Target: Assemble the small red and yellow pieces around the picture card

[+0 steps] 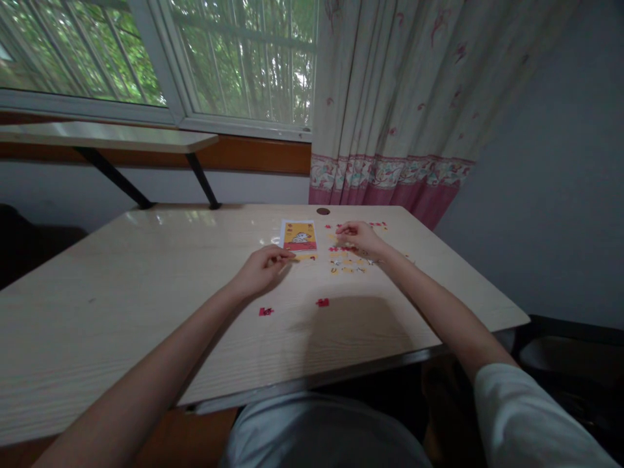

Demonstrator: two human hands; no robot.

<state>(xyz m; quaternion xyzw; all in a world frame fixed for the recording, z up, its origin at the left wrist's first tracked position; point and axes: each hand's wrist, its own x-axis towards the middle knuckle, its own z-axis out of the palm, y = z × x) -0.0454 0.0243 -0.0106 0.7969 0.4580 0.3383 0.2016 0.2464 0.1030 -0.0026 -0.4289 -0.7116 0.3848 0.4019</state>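
Note:
My left hand (263, 270) rests on the table with its fingers bent and pressed together. Its fingertips meet the left end of a short yellow strip of puzzle pieces (307, 258), just below a picture card (299, 236) showing a white dog on yellow and red. Over the loose puzzle pieces (347, 262) to the right, my right hand (361, 237) is closed in a pinch. Whatever lies between the fingertips of either hand is too small to make out. Nearer to me are two separate red puzzle pieces, one on the left (266, 312) and one on the right (322, 303).
The pieces lie on a pale wooden table (146, 305). A round dark cable hole (323, 211) sits near its back edge. At back left, a raised shelf (107, 135) stands on dark legs. A curtain (385, 130) hangs beside the window behind the table.

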